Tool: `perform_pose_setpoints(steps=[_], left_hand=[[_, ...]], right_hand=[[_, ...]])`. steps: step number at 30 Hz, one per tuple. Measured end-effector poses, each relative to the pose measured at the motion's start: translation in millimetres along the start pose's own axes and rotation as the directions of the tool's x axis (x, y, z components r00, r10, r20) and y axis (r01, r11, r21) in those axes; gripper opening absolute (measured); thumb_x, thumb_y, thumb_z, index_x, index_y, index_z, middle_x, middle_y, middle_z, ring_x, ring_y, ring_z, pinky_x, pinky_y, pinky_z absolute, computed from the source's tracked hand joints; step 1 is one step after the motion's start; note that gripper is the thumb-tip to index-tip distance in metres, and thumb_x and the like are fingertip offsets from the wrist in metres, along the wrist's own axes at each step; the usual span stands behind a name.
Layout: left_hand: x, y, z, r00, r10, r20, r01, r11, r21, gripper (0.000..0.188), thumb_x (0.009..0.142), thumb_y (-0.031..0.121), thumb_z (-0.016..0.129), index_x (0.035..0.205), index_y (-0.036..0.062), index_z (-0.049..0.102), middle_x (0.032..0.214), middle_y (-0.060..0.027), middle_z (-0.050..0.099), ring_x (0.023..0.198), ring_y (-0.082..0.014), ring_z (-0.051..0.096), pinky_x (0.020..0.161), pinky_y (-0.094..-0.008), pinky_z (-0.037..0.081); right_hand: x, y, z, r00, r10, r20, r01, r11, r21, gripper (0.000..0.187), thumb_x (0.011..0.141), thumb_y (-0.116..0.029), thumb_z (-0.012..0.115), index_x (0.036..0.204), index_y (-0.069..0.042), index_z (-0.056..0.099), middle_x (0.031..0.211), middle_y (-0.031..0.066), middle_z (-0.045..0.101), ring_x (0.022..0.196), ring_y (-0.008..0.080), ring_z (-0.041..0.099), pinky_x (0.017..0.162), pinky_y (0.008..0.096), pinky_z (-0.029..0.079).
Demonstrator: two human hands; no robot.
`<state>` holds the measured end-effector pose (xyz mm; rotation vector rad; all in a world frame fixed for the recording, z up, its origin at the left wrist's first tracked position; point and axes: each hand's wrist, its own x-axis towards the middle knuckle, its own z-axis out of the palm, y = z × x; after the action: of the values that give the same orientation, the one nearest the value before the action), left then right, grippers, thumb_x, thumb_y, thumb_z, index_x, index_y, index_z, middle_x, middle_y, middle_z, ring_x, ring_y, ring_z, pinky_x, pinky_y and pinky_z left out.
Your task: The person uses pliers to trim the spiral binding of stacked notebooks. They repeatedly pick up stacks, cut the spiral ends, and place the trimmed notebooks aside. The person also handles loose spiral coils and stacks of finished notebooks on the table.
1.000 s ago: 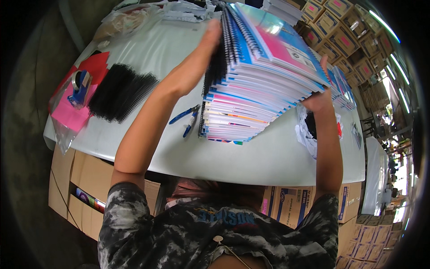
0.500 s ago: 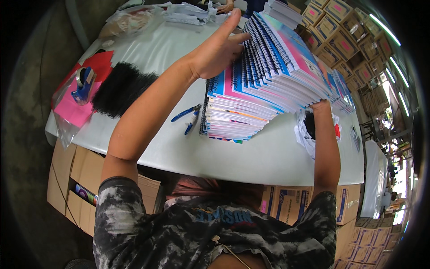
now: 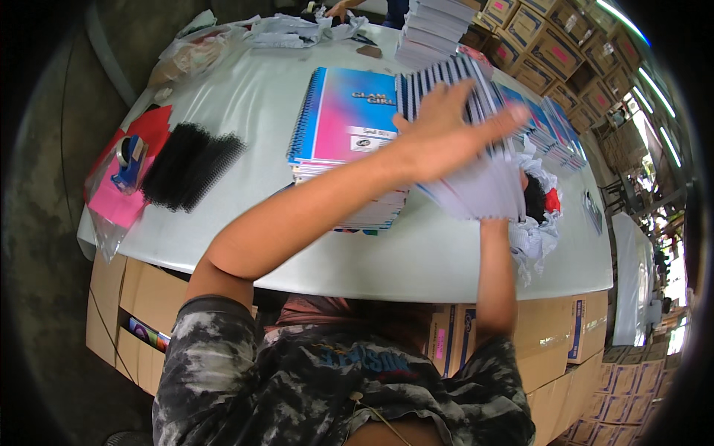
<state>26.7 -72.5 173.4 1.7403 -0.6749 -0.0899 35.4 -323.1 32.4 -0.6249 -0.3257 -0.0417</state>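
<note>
My right hand [image 3: 493, 227] holds a bundle of spiral notebooks [image 3: 480, 189] from below, tilted, with the spines upward; most of its fingers are hidden behind the pages. Across the spines of that bundle reaches my left hand [image 3: 455, 134], blurred, its fingers spread and thumb stretched out. To the left of the bundle stands a stack of notebooks [image 3: 338, 115] with blue and pink covers and coil binding along the left edge. My left forearm passes in front of this stack and hides part of its pages.
Black binding coils [image 3: 191, 167] lie at the left by a blue tape dispenser [image 3: 130, 165] and pink sheets [image 3: 115, 193]. Crumpled white wrapping [image 3: 534, 241] is at the right. More notebooks [image 3: 561, 137] and a tall paper stack [image 3: 435, 33] stand behind. Another person's hand [image 3: 341, 10] shows at the far edge.
The bundle has come off the stack and moved right and nearer, baring the top cover. My left hand has swung right, over its spines; my right hand has shifted slightly left with it.
</note>
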Motion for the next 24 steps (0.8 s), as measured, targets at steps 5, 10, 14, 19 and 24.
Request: perform_pose_setpoints(steps=[5,10,14,19,24], left_hand=[[-14,-6,57,0.996,-0.024,-0.082,0.04,0.98,0.193,0.127,0.06,0.075,0.063,0.142,-0.007,0.01,0.143,-0.038,0.008,0.137,-0.0457,0.002,0.11,-0.051,0.008],[12,-64,96,0.974,-0.131,0.187,0.181,0.941,-0.286,0.137,0.055,0.071,0.071,0.142,-0.004,-0.004,0.143,-0.0365,0.012,0.136,-0.042,0.015,0.11,-0.045,0.016],[10,-107,112,0.977,-0.029,0.212,0.111,0.916,-0.385,0.133,0.053,0.054,0.08,0.146,0.0078,-0.003,0.144,-0.0293,0.02,0.133,-0.0377,0.027,0.109,-0.0431,0.022],[-24,-165,102,0.962,0.19,0.195,-0.113,0.931,-0.347,0.145,0.044,0.044,0.087,0.145,0.0078,-0.01,0.147,-0.0253,0.01,0.137,-0.0366,0.017,0.11,-0.0438,0.016],[-84,-210,78,0.971,-0.057,0.23,0.167,0.854,-0.493,0.099,0.064,0.047,0.061,0.133,0.0048,0.004,0.138,-0.0219,0.022,0.129,-0.0316,0.027,0.106,-0.0434,0.024]], right_hand=[[-58,-7,11,0.972,-0.135,0.195,0.118,0.988,0.096,0.064,0.078,-0.039,0.054,0.128,-0.001,0.043,0.117,0.0169,0.055,0.105,0.0301,0.057,0.09,0.0417,0.047],[-143,-15,-11,0.968,-0.234,0.085,0.24,0.968,-0.066,0.071,0.074,-0.033,0.062,0.131,0.0,0.037,0.118,0.0179,0.053,0.106,0.0298,0.055,0.091,0.0418,0.046],[-187,4,-75,0.936,-0.305,-0.174,0.199,0.869,-0.454,0.078,0.068,-0.028,0.069,0.132,0.0,0.034,0.112,0.0163,0.054,0.103,0.0277,0.056,0.086,0.0387,0.049],[-181,26,-55,0.923,-0.381,0.056,0.227,0.422,-0.878,0.084,0.066,-0.034,0.075,0.134,-0.006,0.034,0.116,0.0136,0.052,0.105,0.0244,0.053,0.09,0.0366,0.043],[-204,63,-66,0.838,-0.27,-0.474,-0.022,0.851,-0.524,0.071,0.084,-0.056,0.044,0.131,-0.003,0.037,0.129,0.0181,0.045,0.121,0.028,0.043,0.103,0.0466,0.035]])
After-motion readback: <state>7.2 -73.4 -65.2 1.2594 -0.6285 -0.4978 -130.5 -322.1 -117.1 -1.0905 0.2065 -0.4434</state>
